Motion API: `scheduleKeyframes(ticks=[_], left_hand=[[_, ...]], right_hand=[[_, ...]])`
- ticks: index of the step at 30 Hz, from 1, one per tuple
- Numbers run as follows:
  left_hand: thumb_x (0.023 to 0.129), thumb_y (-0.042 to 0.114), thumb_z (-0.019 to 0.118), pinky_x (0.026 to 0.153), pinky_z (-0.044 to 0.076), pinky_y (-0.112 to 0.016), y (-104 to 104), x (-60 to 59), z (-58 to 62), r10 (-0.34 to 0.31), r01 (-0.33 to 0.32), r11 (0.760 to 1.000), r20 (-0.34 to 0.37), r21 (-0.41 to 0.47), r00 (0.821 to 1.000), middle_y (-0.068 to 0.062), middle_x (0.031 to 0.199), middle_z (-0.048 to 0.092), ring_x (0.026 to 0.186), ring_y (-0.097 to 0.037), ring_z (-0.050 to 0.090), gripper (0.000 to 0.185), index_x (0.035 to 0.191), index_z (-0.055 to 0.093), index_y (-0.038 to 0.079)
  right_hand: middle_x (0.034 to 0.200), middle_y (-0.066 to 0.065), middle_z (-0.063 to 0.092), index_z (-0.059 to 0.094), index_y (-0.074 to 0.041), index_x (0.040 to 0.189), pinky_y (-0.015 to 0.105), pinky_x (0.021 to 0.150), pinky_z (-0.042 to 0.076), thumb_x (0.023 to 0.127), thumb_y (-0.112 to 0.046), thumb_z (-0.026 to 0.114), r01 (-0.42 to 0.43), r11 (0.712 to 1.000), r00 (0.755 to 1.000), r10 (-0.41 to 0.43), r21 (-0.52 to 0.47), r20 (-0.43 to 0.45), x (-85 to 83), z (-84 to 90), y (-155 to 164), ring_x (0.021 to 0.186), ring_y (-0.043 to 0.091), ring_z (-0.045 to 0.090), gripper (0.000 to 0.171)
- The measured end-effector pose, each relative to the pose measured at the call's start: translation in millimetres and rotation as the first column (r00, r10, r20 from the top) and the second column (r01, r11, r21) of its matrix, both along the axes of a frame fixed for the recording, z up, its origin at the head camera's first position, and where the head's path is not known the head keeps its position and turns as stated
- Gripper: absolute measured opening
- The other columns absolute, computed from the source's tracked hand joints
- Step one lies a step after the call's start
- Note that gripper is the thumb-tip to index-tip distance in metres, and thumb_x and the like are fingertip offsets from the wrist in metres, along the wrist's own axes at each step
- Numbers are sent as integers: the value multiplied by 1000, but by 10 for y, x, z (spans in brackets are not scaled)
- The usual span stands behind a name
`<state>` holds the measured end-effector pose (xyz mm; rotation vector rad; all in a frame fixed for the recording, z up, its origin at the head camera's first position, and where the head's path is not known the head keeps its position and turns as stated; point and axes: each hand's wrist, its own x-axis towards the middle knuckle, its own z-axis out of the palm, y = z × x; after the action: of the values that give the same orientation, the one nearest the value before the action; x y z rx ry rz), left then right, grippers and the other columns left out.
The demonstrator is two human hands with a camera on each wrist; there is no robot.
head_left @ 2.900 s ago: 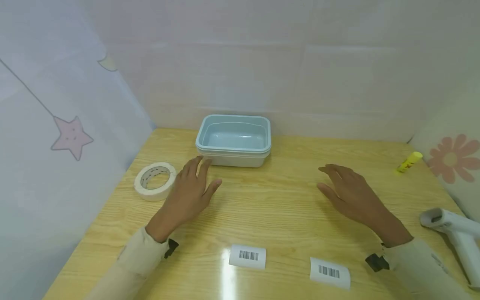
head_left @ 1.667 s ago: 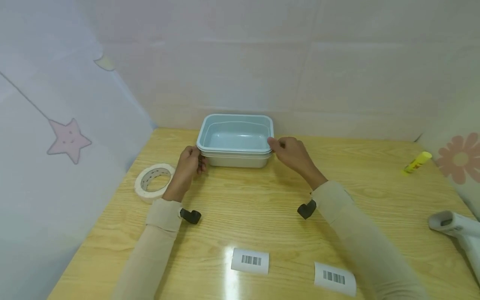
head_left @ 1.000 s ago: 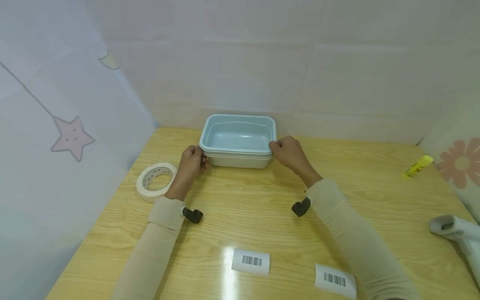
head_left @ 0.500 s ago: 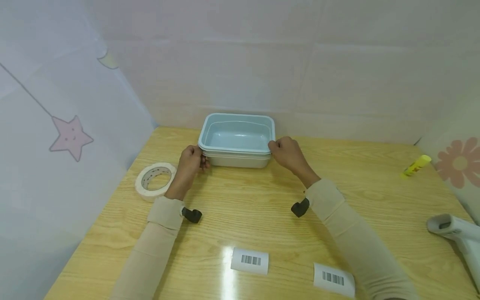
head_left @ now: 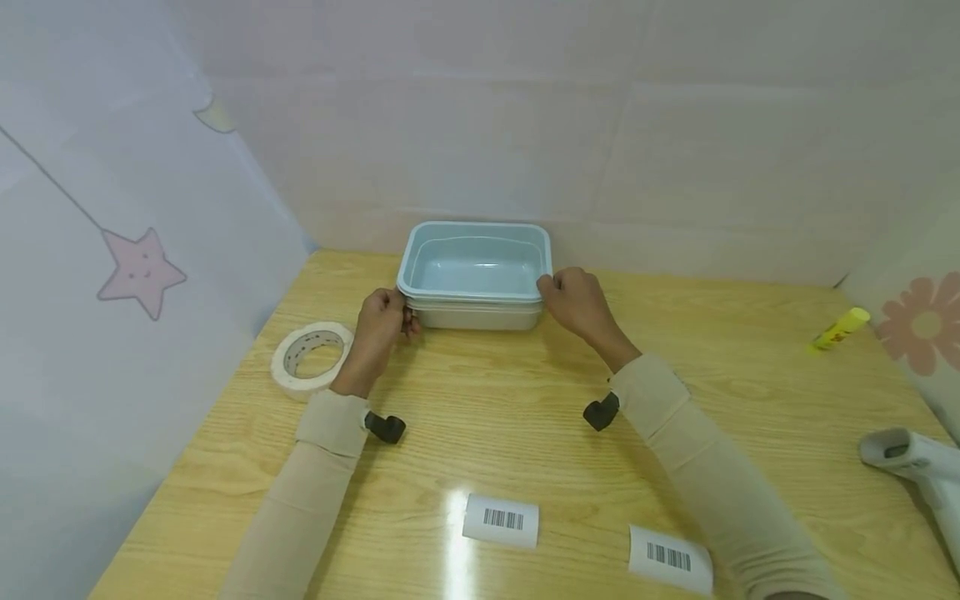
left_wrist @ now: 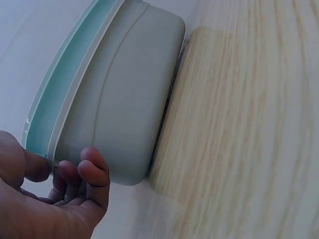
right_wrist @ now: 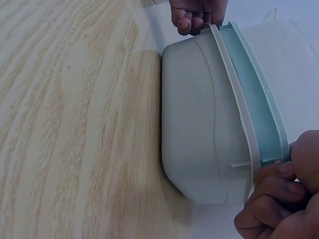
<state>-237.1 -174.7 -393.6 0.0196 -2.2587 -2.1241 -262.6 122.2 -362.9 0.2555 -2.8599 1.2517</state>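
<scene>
A light blue tub [head_left: 474, 227] sits nested in a grey tub [head_left: 476, 318] at the back middle of the wooden table [head_left: 525, 433]. My left hand [head_left: 400, 314] grips the rim at the stack's left end, thumb on top and fingers curled under the lip. My right hand [head_left: 547, 288] pinches the rim at the right end. In the left wrist view my left hand [left_wrist: 65, 191] curls under the blue rim [left_wrist: 55, 107] beside the grey tub [left_wrist: 124, 114]. In the right wrist view my right hand [right_wrist: 279, 199] clasps the blue rim [right_wrist: 254, 84] over the grey tub [right_wrist: 199, 124].
A roll of masking tape [head_left: 311, 360] lies just left of my left hand. Two barcode labels [head_left: 501, 521] [head_left: 670, 559] lie near the front edge. A yellow glue stick [head_left: 840, 327] and a white scanner [head_left: 911, 462] are at the right. Walls close in behind and on both sides.
Both hands left the table top and went forward to the ends of the stacked tubs, closing on the rim. Over the last second the hold has barely shifted.
</scene>
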Motion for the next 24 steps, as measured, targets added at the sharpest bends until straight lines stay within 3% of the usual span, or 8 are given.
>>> scheduleKeyframes(ticks=[3,6,11,24], left_hand=[[101,31,34,62,50,-42,9,-6,9,21,-21,1000,11,-19,1000,-25,86,48,71,-37,56,35,99,43,-3],[100,36,35,65,50,-47,-15,-68,-69,38,-38,999,16,-23,999,-22,85,49,70,-33,57,36,99,44,1],[100,35,36,62,50,-43,-13,-72,-75,29,-28,999,18,-26,999,-23,86,50,72,-36,57,37,101,44,-1],[100,35,35,73,46,-56,11,-60,-76,18,-17,999,23,-33,1000,-22,88,50,71,-33,57,37,104,43,0]], right_hand=[[48,1,34,36,-11,55,26,35,22,92,-29,40,-9,1000,1000,9,-12,8,-2,-6,0,41,13,26,41],[49,2,35,37,-11,56,26,36,23,92,-29,39,-8,1000,1000,8,-11,4,-14,-22,-3,42,14,27,41],[51,2,38,39,-11,57,25,36,24,92,-29,38,-6,1000,1000,6,-11,21,-9,-37,2,43,14,29,39],[51,3,37,38,-10,57,26,36,23,91,-28,38,11,998,1000,-11,-56,6,32,-70,53,42,15,28,38]])
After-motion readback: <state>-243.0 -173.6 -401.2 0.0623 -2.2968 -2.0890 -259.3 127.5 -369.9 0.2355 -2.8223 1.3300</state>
